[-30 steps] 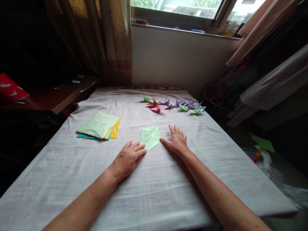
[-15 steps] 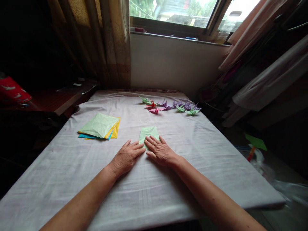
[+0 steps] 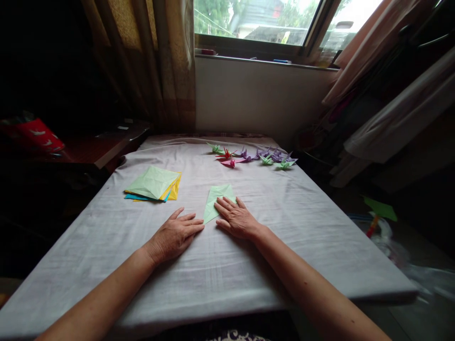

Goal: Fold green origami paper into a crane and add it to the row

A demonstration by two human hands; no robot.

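A folded piece of light green paper (image 3: pixel 212 204) lies on the white cloth in front of me, its pointed corner toward me. My right hand (image 3: pixel 234 218) rests flat over the paper's right side, fingers stretched out and pressing on it, so that part is hidden. My left hand (image 3: pixel 177 234) lies on the cloth with its fingers spread, the fingertips just at the paper's near corner; it holds nothing.
Left of the hands sits a stack of light green, yellow and blue paper (image 3: pixel 152 183). Several folded paper cranes (image 3: pixel 245 155) in green, red, pink and purple stand at the back of the cloth-covered table (image 3: pixel 302 251). A red container (image 3: pixel 39 135) is at far left.
My left hand has slid left and toward me, off the paper, uncovering its near corner. The right hand stays on the paper. The view has shifted slightly.
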